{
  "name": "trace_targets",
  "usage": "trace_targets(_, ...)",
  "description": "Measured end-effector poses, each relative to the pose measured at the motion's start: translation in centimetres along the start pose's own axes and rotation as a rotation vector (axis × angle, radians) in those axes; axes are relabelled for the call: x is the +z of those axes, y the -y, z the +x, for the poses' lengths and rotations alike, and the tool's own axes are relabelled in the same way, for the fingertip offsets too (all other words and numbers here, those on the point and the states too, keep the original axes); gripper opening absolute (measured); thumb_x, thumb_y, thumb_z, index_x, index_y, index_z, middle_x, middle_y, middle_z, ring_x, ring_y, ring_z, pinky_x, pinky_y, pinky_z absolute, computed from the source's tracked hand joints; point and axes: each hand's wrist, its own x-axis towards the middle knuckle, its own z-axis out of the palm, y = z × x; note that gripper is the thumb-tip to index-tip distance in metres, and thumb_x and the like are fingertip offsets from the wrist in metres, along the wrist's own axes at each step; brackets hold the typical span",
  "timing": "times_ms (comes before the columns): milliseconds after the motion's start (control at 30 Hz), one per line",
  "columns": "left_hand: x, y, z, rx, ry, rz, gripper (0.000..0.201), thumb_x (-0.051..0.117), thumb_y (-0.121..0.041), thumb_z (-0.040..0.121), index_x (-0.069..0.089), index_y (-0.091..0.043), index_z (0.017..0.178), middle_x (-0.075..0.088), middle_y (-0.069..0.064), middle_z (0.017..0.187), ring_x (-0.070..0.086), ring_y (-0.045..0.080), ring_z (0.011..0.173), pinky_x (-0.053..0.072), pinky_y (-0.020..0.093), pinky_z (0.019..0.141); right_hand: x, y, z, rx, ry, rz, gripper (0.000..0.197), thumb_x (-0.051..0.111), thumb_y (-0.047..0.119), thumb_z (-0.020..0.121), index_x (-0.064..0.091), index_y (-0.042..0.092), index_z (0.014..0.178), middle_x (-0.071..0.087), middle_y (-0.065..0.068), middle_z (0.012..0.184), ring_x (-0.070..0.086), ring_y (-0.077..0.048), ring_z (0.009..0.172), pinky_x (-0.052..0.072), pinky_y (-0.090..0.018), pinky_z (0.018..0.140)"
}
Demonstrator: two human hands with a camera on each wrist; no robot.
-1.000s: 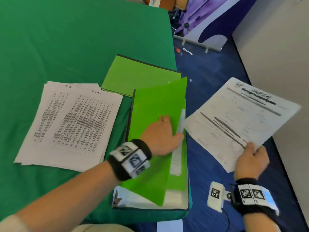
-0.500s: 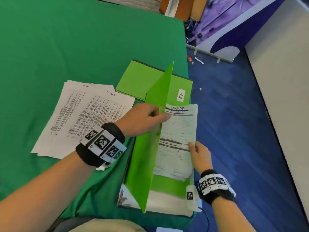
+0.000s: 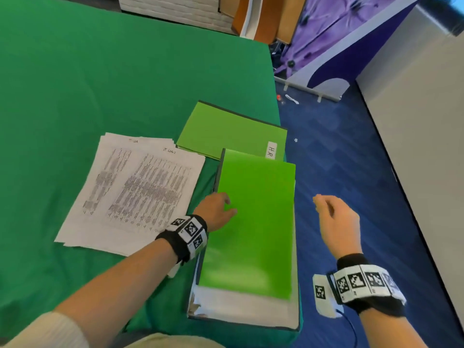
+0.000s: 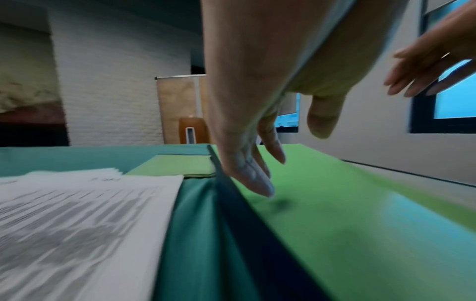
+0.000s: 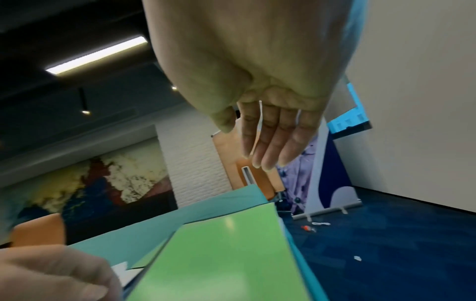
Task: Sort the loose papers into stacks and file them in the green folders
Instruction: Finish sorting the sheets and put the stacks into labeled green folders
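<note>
Green-covered worktop (image 3: 100,96), seen from the near side. Left of centre — a fanned stack of printed papers (image 3: 135,194) lies flat on the cloth, top sheets headed in handwriting, text too blurred to read. Just right and farther: a closed green folder (image 3: 226,129) with a white tab marked "H.R." at its right edge. Near it, at the worktop's right edge, a second green folder (image 3: 256,222) lies shut on top of a white pad or binder (image 3: 241,310), overlapping the far folder's near corner. Left hand (image 3: 216,209) sits at this folder's left edge, fingers (image 4: 257,179) straight and loosely together, tips just at the cover — contact not certain. Right hand (image 3: 336,222) hangs over the blue floor (image 3: 351,159), beside the folder and apart from it, holding nothing; fingers (image 5: 270,140) straight, side by side.
</note>
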Motion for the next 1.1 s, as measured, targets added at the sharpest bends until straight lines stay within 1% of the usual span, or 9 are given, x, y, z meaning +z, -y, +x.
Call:
trace_targets(133, -3.5, 4.5, -0.3, -0.154, -0.27, -0.084, 0.025, 0.059, -0.028, 0.093, 0.06, -0.008, 0.108, 0.06, 0.009, 0.113, 0.058, 0.025, 0.1, 0.049, 0.036, 0.086, 5.4, 4.5, -1.2, -0.175, 0.07, 0.01, 0.015, 0.058, 0.023, 0.095, 0.068, 0.012, 0.095, 0.068, -0.002, 0.092, 0.061, -0.016, 0.084, 0.048, -0.034, 0.077)
trace_targets(267, -7.7, 10.8, -2.0, -0.356, -0.497, -0.111, 0.024, 0.059, -0.023, 0.091, 0.059, -0.009, 0.11, 0.058, 0.011, 0.116, 0.057, 0.027, 0.102, 0.05, 0.04, 0.087, 11.6, 9.5, -3.2, -0.282, 0.238, 0.018, 0.013, 0.058, 0.024, 0.095, 0.067, 0.015, 0.097, 0.064, 0.004, 0.093, 0.058, -0.01, 0.084, 0.043, -0.025, 0.076)
trace_targets(400, -11.2, 17.4, -4.2, -0.679, -0.457, -0.001, 0.057, 0.062, -0.03, 0.088, 0.041, -0.001, 0.132, 0.047, 0.019, 0.132, 0.05, 0.035, 0.119, 0.046, 0.047, 0.098, 17.3, 14.0, -5.1, -0.314, 0.447, 0.0, 0.017, 0.056, 0.029, 0.096, 0.067, 0.018, 0.1, 0.064, 0.001, 0.101, 0.058, -0.012, 0.091, 0.048, -0.03, 0.083)
trace_targets(467, -12.2, 19.9, -5.2, -0.736, -0.424, -0.051, 0.066, 0.067, -0.03, 0.086, 0.035, 0.002, 0.133, 0.043, 0.02, 0.135, 0.047, 0.035, 0.121, 0.046, 0.045, 0.099, 19.8, 15.7, -6.0, -0.303, 0.607, -0.102, 0.025, 0.054, 0.036, 0.096, 0.065, 0.018, 0.109, 0.062, 0.0, 0.111, 0.058, -0.015, 0.1, 0.047, -0.032, 0.089)
trace_targets(667, -13.3, 22.8, -5.8, -0.561, -0.19, -0.196, 0.061, 0.072, -0.036, 0.084, 0.042, -0.002, 0.125, 0.058, 0.014, 0.116, 0.058, 0.029, 0.102, 0.047, 0.032, 0.078, 26.0, 20.4, -7.6, -0.194, 0.901, -0.287, 0.05, 0.047, 0.046, 0.098, 0.05, 0.013, 0.135, 0.055, -0.006, 0.136, 0.052, -0.023, 0.122, 0.041, -0.032, 0.102)
trace_targets(800, -14.1, 21.4, -6.2, -0.28, -0.05, -0.366, 0.007, 0.065, -0.02, 0.09, 0.061, -0.018, 0.084, 0.064, -0.001, 0.086, 0.062, 0.021, 0.082, 0.047, 0.026, 0.069, 28.0, 22.0, -8.6, -0.078, 0.838, -0.307, 0.072, 0.03, 0.065, 0.095, 0.039, 0.012, 0.143, 0.059, -0.011, 0.132, 0.056, -0.027, 0.118, 0.042, -0.033, 0.096)
trace_targets(900, -14.9, 19.6, -6.7, -0.044, 0.019, -0.456, 0.016, 0.06, -0.025, 0.092, 0.066, -0.015, 0.103, 0.067, -0.001, 0.102, 0.063, 0.017, 0.091, 0.052, 0.034, 0.085, 28.6, 23.7, -8.9, 0.088, 0.719, -0.137, 0.082, 0.023, 0.076, 0.088, 0.041, 0.016, 0.14, 0.061, -0.01, 0.126, 0.058, -0.028, 0.113, 0.042, -0.033, 0.092)
trace_targets(1000, -15.4, 18.5, -6.6, 0.082, 0.157, -0.447, 0.033, 0.062, -0.023, 0.091, 0.06, -0.021, 0.124, 0.055, -0.009, 0.122, 0.052, 0.01, 0.113, 0.04, 0.028, 0.095, 28.8, 25.0, -7.7, 0.26, 0.539, 0.038, 0.066, 0.042, 0.061, 0.094, 0.042, 0.012, 0.139, 0.058, -0.008, 0.13, 0.056, -0.029, 0.117, 0.041, -0.033, 0.096)
trace_targets(1100, -16.4, 19.6, -5.6, 0.073, 0.212, -0.453, 0.024, 0.061, -0.019, 0.091, 0.068, -0.019, 0.114, 0.059, -0.009, 0.123, 0.054, 0.007, 0.104, 0.042, 0.029, 0.095, 28.6, 25.1, -6.8, 0.286, 0.422, 0.019, 0.048, 0.055, 0.02, 0.093, 0.041, 0.01, 0.137, 0.06, -0.015, 0.125, 0.058, -0.032, 0.108, 0.047, -0.035, 0.092)
